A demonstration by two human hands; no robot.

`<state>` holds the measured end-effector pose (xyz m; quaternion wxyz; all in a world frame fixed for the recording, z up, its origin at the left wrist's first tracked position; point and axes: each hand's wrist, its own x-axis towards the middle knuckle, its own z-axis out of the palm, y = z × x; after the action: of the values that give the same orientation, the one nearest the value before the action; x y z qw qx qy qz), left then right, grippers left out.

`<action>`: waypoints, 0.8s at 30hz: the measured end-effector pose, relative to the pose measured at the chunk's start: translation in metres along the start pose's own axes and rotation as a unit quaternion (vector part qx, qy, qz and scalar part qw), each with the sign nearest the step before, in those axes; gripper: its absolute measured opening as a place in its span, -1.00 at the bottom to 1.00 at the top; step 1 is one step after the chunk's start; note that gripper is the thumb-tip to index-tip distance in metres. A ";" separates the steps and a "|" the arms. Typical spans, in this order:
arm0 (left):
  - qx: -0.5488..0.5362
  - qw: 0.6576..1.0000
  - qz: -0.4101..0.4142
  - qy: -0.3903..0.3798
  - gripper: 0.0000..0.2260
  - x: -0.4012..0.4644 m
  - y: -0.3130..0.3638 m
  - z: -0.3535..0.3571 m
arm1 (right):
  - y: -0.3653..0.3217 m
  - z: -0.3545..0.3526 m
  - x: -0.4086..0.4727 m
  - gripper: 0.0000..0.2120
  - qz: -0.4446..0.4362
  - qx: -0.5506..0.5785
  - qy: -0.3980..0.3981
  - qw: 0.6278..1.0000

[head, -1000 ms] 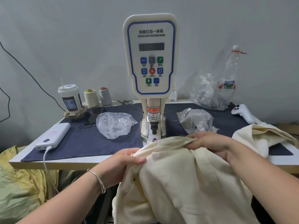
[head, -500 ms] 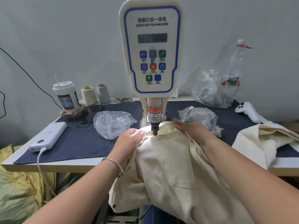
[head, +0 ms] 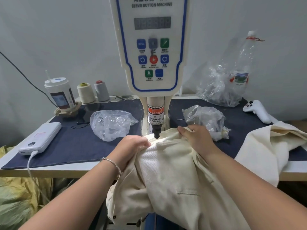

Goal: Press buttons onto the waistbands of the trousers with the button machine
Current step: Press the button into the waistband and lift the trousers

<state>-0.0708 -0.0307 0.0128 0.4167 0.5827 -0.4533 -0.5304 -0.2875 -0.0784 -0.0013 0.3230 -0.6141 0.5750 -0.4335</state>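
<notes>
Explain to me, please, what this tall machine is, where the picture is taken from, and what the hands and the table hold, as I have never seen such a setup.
The picture comes from a camera worn on the person's head, looking forward and down. The tall white device is a button machine; its black punch hangs just above the waistband of cream trousers. The left hand and right hand grip the cloth on either side of the punch. On the table lie clear bags, a power bank, a cup, two thread cones, an empty bottle, a white controller and more cream cloth.
</notes>
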 end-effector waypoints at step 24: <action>0.250 0.952 0.157 0.081 -0.69 0.020 -0.020 -0.006 | 0.018 0.021 0.009 -0.65 0.016 -0.249 0.056 0.967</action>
<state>-0.0623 -0.0448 -0.0107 0.3710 0.6304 -0.6220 -0.2794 -0.2770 -0.0915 -0.0247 0.1343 -0.6403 0.6919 -0.3053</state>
